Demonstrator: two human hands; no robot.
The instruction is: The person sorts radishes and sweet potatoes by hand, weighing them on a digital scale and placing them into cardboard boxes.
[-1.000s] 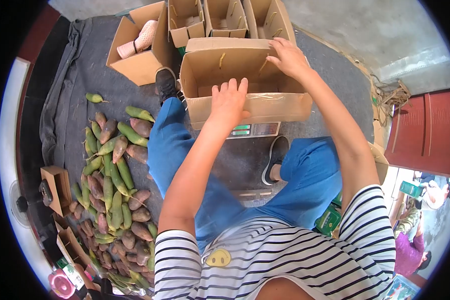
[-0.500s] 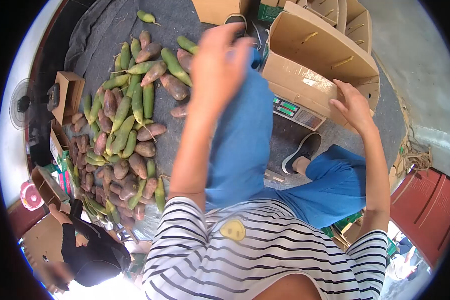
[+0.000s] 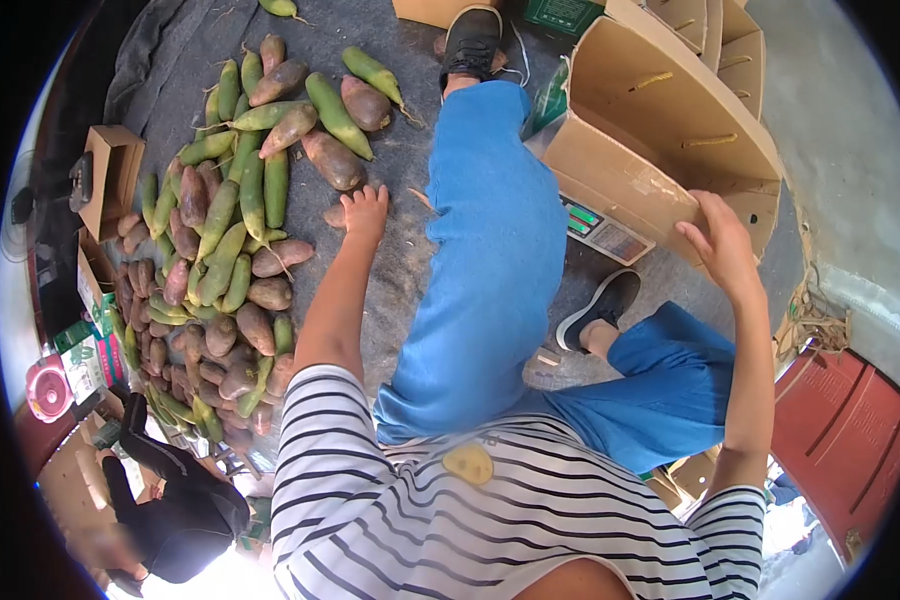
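My left hand [image 3: 366,212] reaches down over a reddish radish [image 3: 336,215] at the right side of the pile, its fingers spread; the radish shows only partly beside it. Just above lies a larger reddish radish [image 3: 333,160], with a long green radish [image 3: 338,116] next to it. My right hand [image 3: 718,238] rests at the near edge of an open cardboard box [image 3: 620,175], thumb apart from the fingers. The box stands tilted on a digital scale [image 3: 610,238] with a lit green display.
Many green and reddish radishes [image 3: 220,290] cover the dark ground sheet [image 3: 400,260] at left. More cardboard boxes [image 3: 735,60] stand behind the open one. A co-worker in dark clothes [image 3: 185,520] is at lower left. My shoe [image 3: 473,42] is at top centre.
My left hand has moved from above my knee down and left to the radishes. My right hand stays at the box edge. The view has shifted slightly.
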